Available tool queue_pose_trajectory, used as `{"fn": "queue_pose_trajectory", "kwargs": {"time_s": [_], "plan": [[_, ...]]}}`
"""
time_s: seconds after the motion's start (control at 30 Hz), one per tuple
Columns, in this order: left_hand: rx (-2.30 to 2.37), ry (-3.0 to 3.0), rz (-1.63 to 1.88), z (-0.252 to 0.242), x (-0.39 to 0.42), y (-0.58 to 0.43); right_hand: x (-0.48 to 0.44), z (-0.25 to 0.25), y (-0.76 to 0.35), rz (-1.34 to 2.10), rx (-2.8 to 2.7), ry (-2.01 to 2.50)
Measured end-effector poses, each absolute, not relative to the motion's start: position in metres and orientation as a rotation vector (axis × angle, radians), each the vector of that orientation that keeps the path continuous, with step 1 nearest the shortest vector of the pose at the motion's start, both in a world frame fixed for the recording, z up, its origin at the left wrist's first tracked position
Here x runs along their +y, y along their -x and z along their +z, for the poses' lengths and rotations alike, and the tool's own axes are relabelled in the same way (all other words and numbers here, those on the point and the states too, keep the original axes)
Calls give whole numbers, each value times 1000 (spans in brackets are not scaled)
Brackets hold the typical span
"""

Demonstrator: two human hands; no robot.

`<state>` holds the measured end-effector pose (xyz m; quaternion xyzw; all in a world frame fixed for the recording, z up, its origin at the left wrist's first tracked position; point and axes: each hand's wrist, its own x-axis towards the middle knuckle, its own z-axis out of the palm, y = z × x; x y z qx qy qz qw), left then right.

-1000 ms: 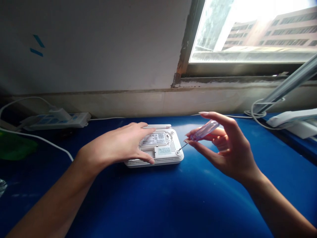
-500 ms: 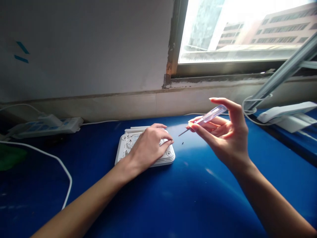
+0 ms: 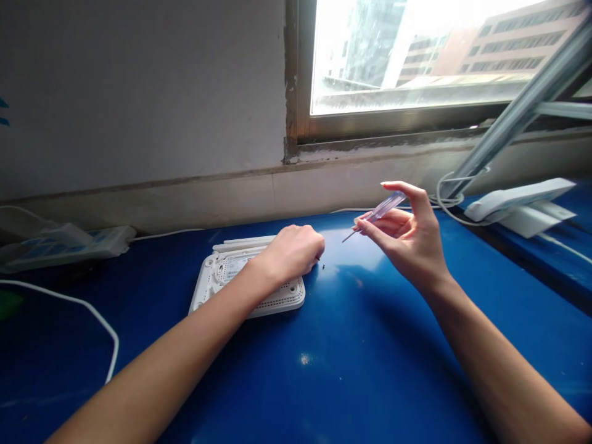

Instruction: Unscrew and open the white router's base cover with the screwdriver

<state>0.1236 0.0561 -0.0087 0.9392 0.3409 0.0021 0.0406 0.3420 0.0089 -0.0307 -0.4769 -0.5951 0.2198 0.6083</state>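
I've got the right hand (image 3: 407,237) in a narrow pinch on a clear-handled screwdriver (image 3: 382,208), held between thumb and fingertips. Its long axis slants down to the left, with the tip aimed off the fingers toward the blue desk (image 3: 370,370), out in the air near the white router (image 3: 277,296), up and right of it. The left hand (image 3: 291,253) is curled over the router's upturned underside; I can't tell if it's gripping. A tiny screw (image 3: 323,266) lies on the desk just beside those fingers.
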Motion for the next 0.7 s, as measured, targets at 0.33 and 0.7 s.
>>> {"fn": "queue_pose_trajectory", "kwargs": {"time_s": [0.33, 0.7], "plan": [[1074, -2824, 85, -22, 53, -120, 10, -33, -343, 500, -1403, 1099], [1129, -2570, 119, 19, 39, -47, 7, -37, -334, 540, -1456, 1107]]}}
